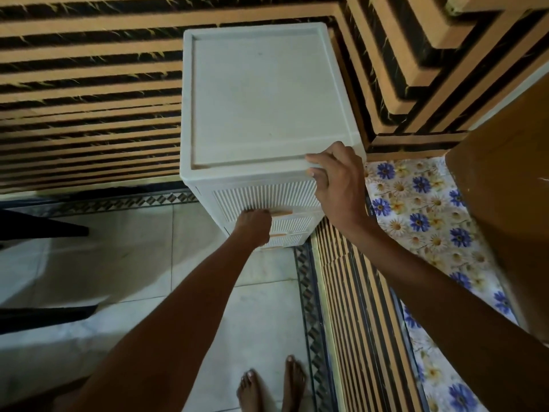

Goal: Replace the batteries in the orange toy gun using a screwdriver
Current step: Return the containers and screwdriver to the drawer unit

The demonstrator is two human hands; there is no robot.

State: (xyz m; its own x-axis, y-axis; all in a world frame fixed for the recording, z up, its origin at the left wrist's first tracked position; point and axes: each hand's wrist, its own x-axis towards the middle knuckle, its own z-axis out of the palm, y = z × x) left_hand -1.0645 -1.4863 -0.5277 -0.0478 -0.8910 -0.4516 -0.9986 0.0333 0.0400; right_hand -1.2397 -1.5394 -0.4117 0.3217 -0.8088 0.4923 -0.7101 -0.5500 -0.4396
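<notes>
1. Head view, centre: a white plastic drawer cabinet [267, 93] stands on a pale tiled floor [118, 263] against a wall of orange and black striped panels [89, 99].
2. Just below centre, the left hand [254, 226] is at the top drawer [267, 197], its fingers curled round the left end of the orange handle [280, 212].
3. Right of centre, the right hand [335, 179] grips the cabinet's front right corner, thumb lying on the top rim and fingers bent down over the edge.
4. The drawer's ribbed front sits flush with the cabinet frame.
5. Right side: a floral cloth [416, 203] lies beside the cabinet, partly under a brown wooden panel [505, 173].
6. Bottom centre: two bare feet [270, 388] stand on the tiles.
7. Where the orange toy gun lies cannot be told from this view.
</notes>
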